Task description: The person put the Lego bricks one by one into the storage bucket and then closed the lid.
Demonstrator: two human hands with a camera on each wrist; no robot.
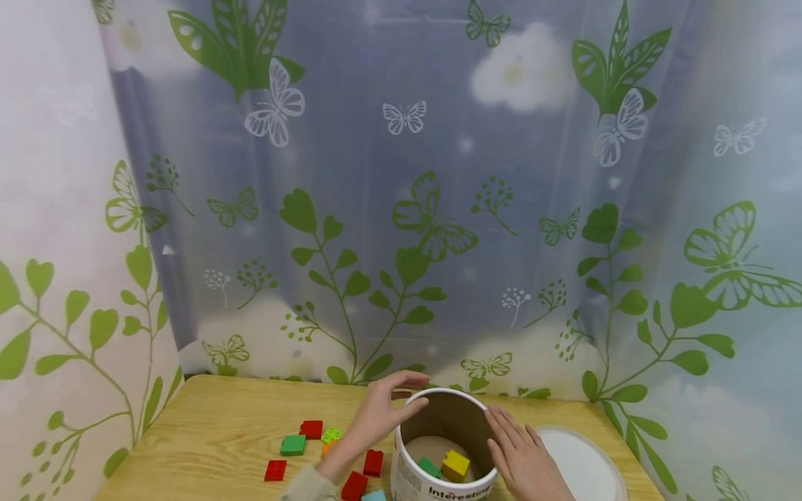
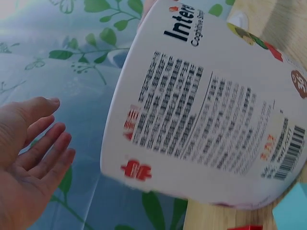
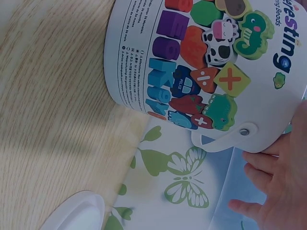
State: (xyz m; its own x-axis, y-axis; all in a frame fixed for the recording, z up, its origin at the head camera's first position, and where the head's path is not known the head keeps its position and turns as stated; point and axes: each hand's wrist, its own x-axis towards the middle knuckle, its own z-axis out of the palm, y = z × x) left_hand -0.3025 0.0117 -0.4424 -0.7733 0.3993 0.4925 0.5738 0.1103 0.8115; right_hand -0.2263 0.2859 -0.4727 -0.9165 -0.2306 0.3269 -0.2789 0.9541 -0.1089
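toward the near side of the wooden surface (image 1: pixel 219 417), we have a white lettered bucket (image 1: pixel 410 483) set between our two hands, with a yellow block (image 1: pixel 456 465) and a green block (image 1: pixel 429 467) lying on its floor. as far as we can judge, the work is only partway along: those two are inside, while outside, left of the bucket, we count four red blocks (image 1: pixel 274 470), a second green block (image 1: pixel 292 445), a lime block (image 1: pixel 331 435), an orange block (image 1: pixel 328 447) partly behind our forearm, and a light blue block (image 1: pixel 374 495) cut by the frame edge. the white lid (image 1: pixel 583 463) is off, lying to the right, so closing up is not done either. the bucket appears upright, mouth facing up, its long axis roughly vertical, the big lettering turned toward us and a handle mount on the right side. our left hand (image 1: pixel 382 410) is loosely spread by the left rim, gripping nothing; whether its thumb touches, we cannot tell. our right hand (image 1: pixel 520 452) lies with fingers extended against the right side, touching the bucket without curling round it.
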